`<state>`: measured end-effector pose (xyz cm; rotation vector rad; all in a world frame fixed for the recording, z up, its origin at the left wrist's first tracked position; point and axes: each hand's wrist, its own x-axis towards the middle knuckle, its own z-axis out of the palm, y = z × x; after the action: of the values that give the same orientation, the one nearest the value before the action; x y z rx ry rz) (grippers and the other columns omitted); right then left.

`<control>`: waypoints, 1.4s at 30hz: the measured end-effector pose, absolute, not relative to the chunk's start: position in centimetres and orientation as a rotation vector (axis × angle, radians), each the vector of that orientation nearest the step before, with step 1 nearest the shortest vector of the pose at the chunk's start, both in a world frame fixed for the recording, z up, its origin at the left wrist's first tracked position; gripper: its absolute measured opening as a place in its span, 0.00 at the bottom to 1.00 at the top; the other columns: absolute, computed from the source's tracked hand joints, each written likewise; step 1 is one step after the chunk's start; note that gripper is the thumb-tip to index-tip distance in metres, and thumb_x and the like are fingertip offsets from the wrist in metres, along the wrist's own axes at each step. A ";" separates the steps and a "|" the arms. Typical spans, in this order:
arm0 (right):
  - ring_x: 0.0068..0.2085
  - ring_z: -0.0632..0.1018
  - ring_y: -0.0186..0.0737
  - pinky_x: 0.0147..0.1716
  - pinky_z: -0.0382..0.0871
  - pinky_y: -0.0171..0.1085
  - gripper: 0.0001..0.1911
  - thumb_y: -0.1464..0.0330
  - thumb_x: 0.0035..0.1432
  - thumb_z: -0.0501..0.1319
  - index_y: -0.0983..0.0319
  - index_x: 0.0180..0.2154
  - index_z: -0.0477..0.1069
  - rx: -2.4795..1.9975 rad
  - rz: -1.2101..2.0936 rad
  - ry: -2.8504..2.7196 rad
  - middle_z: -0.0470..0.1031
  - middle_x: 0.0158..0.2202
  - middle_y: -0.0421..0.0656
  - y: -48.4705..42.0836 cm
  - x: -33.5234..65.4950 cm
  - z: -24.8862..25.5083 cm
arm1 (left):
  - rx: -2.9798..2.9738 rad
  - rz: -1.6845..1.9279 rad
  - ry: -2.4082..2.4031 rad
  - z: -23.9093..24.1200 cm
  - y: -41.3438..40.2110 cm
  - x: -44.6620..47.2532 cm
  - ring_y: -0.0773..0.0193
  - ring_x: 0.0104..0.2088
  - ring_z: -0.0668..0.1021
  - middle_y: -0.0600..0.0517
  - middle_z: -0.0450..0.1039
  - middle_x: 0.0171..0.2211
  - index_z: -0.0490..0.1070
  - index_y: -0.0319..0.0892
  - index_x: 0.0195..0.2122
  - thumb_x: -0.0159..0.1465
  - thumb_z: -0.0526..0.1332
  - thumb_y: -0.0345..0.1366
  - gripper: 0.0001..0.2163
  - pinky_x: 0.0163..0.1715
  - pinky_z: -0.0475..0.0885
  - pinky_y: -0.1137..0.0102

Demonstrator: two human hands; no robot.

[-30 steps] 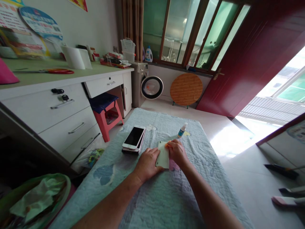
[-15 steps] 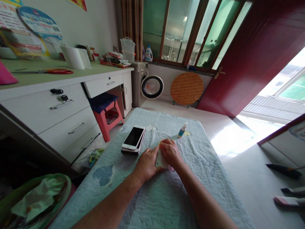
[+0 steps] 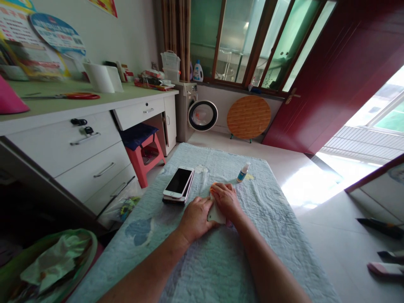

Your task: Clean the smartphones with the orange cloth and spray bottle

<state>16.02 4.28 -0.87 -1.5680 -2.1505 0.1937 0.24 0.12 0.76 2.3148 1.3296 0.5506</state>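
Note:
A pale phone (image 3: 216,215) lies face down on the light blue quilted cloth (image 3: 214,261) over the table. My left hand (image 3: 195,218) rests on the phone's left side with fingers curled, holding it in place. My right hand (image 3: 224,199) lies over the top of the phone, its fingers pressing a small orange thing (image 3: 213,184) that I cannot make out against it. Only the phone's lower edge shows between the hands.
A stack of phones (image 3: 178,183) lies left of my hands; a small spray bottle (image 3: 243,172) stands beyond them. A white desk with drawers (image 3: 91,139) and a red stool (image 3: 143,147) stand at the left, a green bag (image 3: 47,265) at the lower left.
My right hand has slid from the phone's right edge leftward over its top, covering most of it. The left hand has stayed on the phone.

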 end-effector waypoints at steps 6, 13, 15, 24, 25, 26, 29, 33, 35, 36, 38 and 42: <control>0.44 0.66 0.42 0.44 0.56 0.40 0.11 0.62 0.67 0.53 0.53 0.42 0.74 -1.629 0.214 -2.148 0.75 0.43 0.40 4.8 15.9 -0.6 | 2.336 0.535 1.357 0.8 -0.1 0.4 0.50 0.47 0.72 0.48 0.73 0.45 0.71 0.45 0.48 0.51 0.71 0.44 0.24 0.48 0.67 0.61; 0.42 0.66 0.43 0.42 0.55 0.40 0.10 0.64 0.66 0.54 0.56 0.38 0.73 -1.756 0.134 -2.058 0.74 0.39 0.42 4.6 17.1 -0.4 | 2.345 0.551 1.380 0.6 -0.2 0.5 0.50 0.47 0.72 0.48 0.73 0.44 0.71 0.45 0.46 0.51 0.70 0.42 0.22 0.48 0.67 0.61; 0.41 0.66 0.43 0.41 0.55 0.40 0.10 0.65 0.66 0.54 0.57 0.38 0.73 -1.770 0.125 -2.036 0.74 0.39 0.43 4.6 17.5 -0.6 | 2.351 0.549 1.367 0.4 -0.1 0.4 0.50 0.47 0.72 0.48 0.73 0.45 0.71 0.45 0.47 0.51 0.70 0.42 0.22 0.48 0.67 0.61; 0.43 0.67 0.43 0.42 0.55 0.40 0.09 0.67 0.64 0.54 0.56 0.41 0.73 -1.708 0.261 -2.045 0.76 0.41 0.42 5.1 16.4 -0.5 | 2.362 0.510 1.307 0.7 -0.1 0.6 0.50 0.47 0.71 0.48 0.72 0.45 0.71 0.45 0.45 0.52 0.70 0.44 0.21 0.47 0.66 0.61; 0.44 0.67 0.44 0.43 0.55 0.40 0.09 0.67 0.64 0.55 0.56 0.41 0.73 -1.700 0.272 -2.051 0.76 0.42 0.42 5.1 16.2 -0.5 | 2.364 0.514 1.304 0.8 -0.1 0.6 0.50 0.47 0.71 0.48 0.72 0.45 0.71 0.45 0.45 0.52 0.70 0.45 0.22 0.47 0.66 0.61; 0.44 0.67 0.44 0.44 0.55 0.41 0.09 0.67 0.64 0.55 0.56 0.41 0.73 -1.693 0.279 -2.056 0.76 0.42 0.42 5.1 16.0 -0.5 | 2.364 0.516 1.302 0.8 -0.1 0.6 0.50 0.47 0.71 0.48 0.72 0.45 0.70 0.45 0.46 0.52 0.70 0.45 0.23 0.47 0.66 0.60; 0.45 0.67 0.43 0.45 0.55 0.40 0.09 0.68 0.64 0.55 0.55 0.42 0.73 -1.664 0.295 -2.075 0.76 0.43 0.41 5.0 15.6 -0.5 | 2.361 0.512 1.305 0.9 -0.2 0.6 0.49 0.47 0.71 0.48 0.73 0.46 0.70 0.46 0.49 0.52 0.70 0.47 0.25 0.48 0.66 0.60; 0.45 0.67 0.43 0.45 0.55 0.41 0.10 0.65 0.65 0.54 0.54 0.42 0.74 -1.658 0.272 -2.095 0.75 0.43 0.41 5.1 15.8 -0.7 | 2.342 0.518 1.341 0.9 -0.4 0.7 0.47 0.48 0.71 0.47 0.73 0.46 0.70 0.46 0.50 0.52 0.70 0.47 0.25 0.49 0.66 0.59; 0.44 0.67 0.43 0.44 0.54 0.41 0.10 0.64 0.65 0.54 0.53 0.42 0.74 -1.679 0.242 -2.093 0.75 0.42 0.41 5.1 16.3 -0.7 | 2.330 0.531 1.364 0.8 -0.6 0.8 0.47 0.48 0.71 0.47 0.73 0.46 0.70 0.46 0.48 0.51 0.70 0.46 0.24 0.49 0.66 0.59; 0.44 0.67 0.43 0.44 0.54 0.41 0.10 0.64 0.65 0.54 0.54 0.41 0.74 -1.692 0.224 -2.085 0.75 0.41 0.41 5.1 16.5 -0.7 | 2.325 0.536 1.375 0.8 -0.6 0.9 0.47 0.48 0.71 0.47 0.73 0.45 0.70 0.46 0.47 0.51 0.70 0.46 0.24 0.49 0.66 0.59; 0.43 0.67 0.43 0.43 0.54 0.41 0.10 0.65 0.65 0.54 0.54 0.40 0.74 -1.719 0.194 -2.063 0.75 0.40 0.41 5.0 17.2 -0.6 | 2.320 0.543 1.391 0.7 -0.7 1.0 0.48 0.48 0.71 0.47 0.73 0.45 0.71 0.46 0.46 0.51 0.70 0.45 0.23 0.49 0.66 0.59; 0.42 0.67 0.43 0.42 0.54 0.40 0.09 0.66 0.64 0.55 0.56 0.39 0.74 -1.765 0.163 -2.022 0.75 0.39 0.42 4.5 18.5 -0.7 | 2.326 0.556 1.392 0.5 -0.6 1.0 0.49 0.48 0.71 0.48 0.74 0.46 0.71 0.46 0.46 0.51 0.70 0.43 0.22 0.49 0.66 0.59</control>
<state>18.50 4.53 -0.73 -1.7653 -2.0219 0.1633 1.03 -0.62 0.49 2.3258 1.3922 0.5558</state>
